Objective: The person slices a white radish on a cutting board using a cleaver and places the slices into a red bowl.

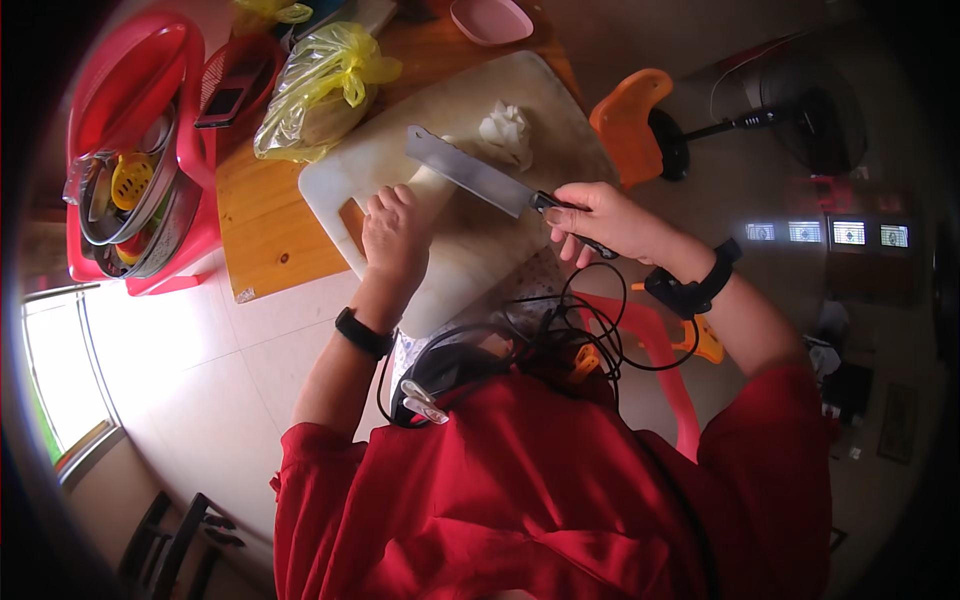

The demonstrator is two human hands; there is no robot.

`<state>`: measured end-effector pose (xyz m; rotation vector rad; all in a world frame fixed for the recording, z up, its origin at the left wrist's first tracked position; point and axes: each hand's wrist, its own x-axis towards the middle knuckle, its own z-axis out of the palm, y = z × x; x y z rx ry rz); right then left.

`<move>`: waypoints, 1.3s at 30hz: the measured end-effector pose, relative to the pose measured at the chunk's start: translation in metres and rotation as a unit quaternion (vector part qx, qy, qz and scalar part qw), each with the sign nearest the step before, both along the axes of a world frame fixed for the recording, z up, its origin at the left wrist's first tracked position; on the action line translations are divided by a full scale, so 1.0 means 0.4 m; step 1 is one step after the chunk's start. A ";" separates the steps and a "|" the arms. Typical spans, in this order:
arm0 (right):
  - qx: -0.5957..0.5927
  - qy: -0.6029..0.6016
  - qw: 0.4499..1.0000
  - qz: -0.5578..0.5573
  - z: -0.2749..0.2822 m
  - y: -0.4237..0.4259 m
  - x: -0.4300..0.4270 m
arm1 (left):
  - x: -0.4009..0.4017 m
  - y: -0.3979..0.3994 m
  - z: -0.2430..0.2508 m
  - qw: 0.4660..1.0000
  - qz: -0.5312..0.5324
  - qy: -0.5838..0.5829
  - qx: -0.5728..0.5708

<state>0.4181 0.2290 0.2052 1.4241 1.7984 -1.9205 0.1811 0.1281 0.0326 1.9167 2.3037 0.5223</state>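
Observation:
My right hand [596,221] grips the black handle of a cleaver [472,171], its broad metal blade reaching up and left. Beneath the blade lies a pale, long vegetable [430,189], perhaps a white radish. My left hand [394,225] rests on its near end, fingers curled over it. Whether the edge touches the vegetable cannot be made out. A small heap of thin white slices [506,133] sits farther up the white plastic cutting board [547,82]. The board lies slanted on a wooden table [262,244], overhanging its near edge.
A knotted yellow plastic bag [322,90] with something inside stands beside the board. Behind are a red basket [262,56], a phone [223,106] and a pink dish [491,21]. A pink chair [196,150] holds metal pans left. Black cables [619,300] loop by my lap.

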 end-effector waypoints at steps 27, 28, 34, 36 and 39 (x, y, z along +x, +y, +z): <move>0.442 -0.054 0.862 0.243 -0.124 -0.011 -0.131 | -0.006 0.008 0.016 0.998 -0.041 0.012 -0.047; 0.449 -0.059 0.862 0.227 -0.143 -0.008 -0.138 | -0.005 0.009 0.012 0.998 -0.040 0.014 -0.049; 0.430 -0.033 0.881 0.194 -0.171 -0.024 -0.151 | -0.028 0.007 0.032 0.998 -0.037 0.001 -0.060; 0.425 -0.028 0.881 0.205 -0.153 -0.026 -0.149 | -0.029 0.004 0.044 0.997 -0.046 -0.028 -0.062; 0.408 -0.032 0.886 0.219 -0.126 -0.036 -0.151 | -0.014 -0.005 0.032 0.996 -0.050 -0.045 -0.060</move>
